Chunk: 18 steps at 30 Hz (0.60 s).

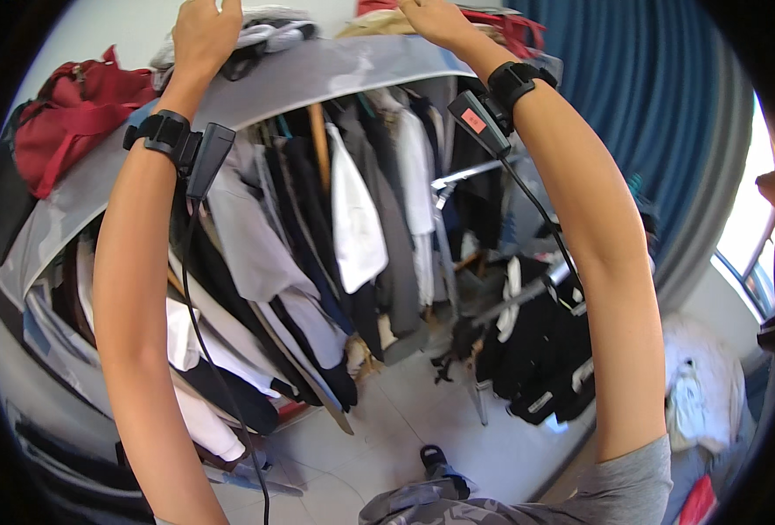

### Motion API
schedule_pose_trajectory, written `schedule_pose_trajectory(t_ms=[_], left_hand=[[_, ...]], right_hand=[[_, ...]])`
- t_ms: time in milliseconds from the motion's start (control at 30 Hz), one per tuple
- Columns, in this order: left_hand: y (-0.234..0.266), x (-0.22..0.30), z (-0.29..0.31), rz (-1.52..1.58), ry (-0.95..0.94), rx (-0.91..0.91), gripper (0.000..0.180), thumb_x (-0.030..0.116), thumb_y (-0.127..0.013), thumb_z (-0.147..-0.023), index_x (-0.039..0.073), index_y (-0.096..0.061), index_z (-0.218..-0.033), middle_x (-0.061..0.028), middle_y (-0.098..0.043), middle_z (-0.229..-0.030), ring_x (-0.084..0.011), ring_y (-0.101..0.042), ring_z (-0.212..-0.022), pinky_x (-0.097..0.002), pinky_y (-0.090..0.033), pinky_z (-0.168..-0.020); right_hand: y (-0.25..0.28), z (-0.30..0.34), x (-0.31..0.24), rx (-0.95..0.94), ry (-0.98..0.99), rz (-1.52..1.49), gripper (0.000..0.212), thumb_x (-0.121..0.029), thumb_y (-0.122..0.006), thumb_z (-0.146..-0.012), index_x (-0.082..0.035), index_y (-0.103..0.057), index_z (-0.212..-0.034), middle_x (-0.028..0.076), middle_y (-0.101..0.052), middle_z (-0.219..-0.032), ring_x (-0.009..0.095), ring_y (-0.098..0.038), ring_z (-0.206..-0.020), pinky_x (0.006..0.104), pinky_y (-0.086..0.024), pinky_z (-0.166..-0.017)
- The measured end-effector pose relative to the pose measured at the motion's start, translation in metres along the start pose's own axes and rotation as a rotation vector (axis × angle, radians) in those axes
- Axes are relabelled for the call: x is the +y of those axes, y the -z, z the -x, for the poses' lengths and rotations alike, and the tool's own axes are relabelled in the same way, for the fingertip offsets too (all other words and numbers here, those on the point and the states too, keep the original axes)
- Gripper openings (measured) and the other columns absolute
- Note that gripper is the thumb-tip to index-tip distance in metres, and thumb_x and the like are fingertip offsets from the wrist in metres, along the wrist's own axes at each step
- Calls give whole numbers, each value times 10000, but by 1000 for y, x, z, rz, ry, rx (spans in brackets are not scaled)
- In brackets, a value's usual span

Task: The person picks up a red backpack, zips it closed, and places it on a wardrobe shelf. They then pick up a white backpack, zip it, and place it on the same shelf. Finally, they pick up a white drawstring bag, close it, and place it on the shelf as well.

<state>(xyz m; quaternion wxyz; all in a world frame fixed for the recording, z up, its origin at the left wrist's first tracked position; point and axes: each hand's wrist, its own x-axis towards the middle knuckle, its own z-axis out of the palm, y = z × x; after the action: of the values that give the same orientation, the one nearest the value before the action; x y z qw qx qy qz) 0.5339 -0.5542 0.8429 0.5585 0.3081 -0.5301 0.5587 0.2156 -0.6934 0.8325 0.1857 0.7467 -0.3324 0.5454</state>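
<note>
Both arms raised over an open fabric wardrobe. Left hand at the upper edge of view, fingers partly cut off; cannot tell whether it is open, closed or gripping. It overlaps the left part of a grey-white bundle lying on the wardrobe top; contact unclear. Right hand also at the upper edge, fingertips out of view, grip likewise not readable. Nearest to it: tan cloth on its left, red cloth on its right, both on the top. The grey cover bows across the front edge, below both hands.

Red bag slumped on the left end of the top, apart from the left hand. Beneath the cover, a dense row of hanging clothes, mostly grey, black and white; a white garment stands out near the middle. Metal bar juts at the right end; black clothes hang low beyond it.

Each wrist carries a black strap with a dark box; cable trails down from each. Blue curtain at right, bright window past it. Pale tiled floor below, one dark slipper visible. White fluffy heap at lower right.
</note>
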Motion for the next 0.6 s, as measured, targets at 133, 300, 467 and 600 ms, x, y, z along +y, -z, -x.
schedule_pose_trajectory(t_ms=[133,300,467,600], left_hand=[[-34,83,22,472,253,-434,410,252,-504,-937,47,-642,-1264,-180,-684,-1238,-349,-627,-1169,-405,-448,-1023],[-87,218,69,695,96,-495,390,268,-507,-959,59,-661,-1251,-174,-692,-1220,-352,-632,-1176,-388,-464,-1029],[-108,381,128,1073,110,-779,363,181,-550,-954,38,-638,-1276,-139,-699,-1234,-255,-655,-1162,-344,-471,-1019],[-100,510,155,1272,76,-861,388,156,-572,-883,33,-665,-1238,-160,-686,-1256,-306,-630,-1210,-367,-456,-1051]], right_hand=[[85,78,34,-25,-102,187,532,-435,-397,-1021,16,-643,-1161,307,-633,-1195,469,-591,-1151,535,-462,-992],[192,198,71,29,-110,368,510,-426,-456,-1002,7,-629,-1210,284,-662,-1158,451,-626,-1105,506,-478,-987],[285,331,102,4,-264,505,542,-441,-469,-1001,-1,-611,-1283,265,-652,-1228,446,-609,-1146,509,-462,-1016],[367,420,125,-100,-494,554,556,-422,-487,-996,13,-562,-1334,267,-646,-1239,462,-601,-1150,513,-456,-1025]])
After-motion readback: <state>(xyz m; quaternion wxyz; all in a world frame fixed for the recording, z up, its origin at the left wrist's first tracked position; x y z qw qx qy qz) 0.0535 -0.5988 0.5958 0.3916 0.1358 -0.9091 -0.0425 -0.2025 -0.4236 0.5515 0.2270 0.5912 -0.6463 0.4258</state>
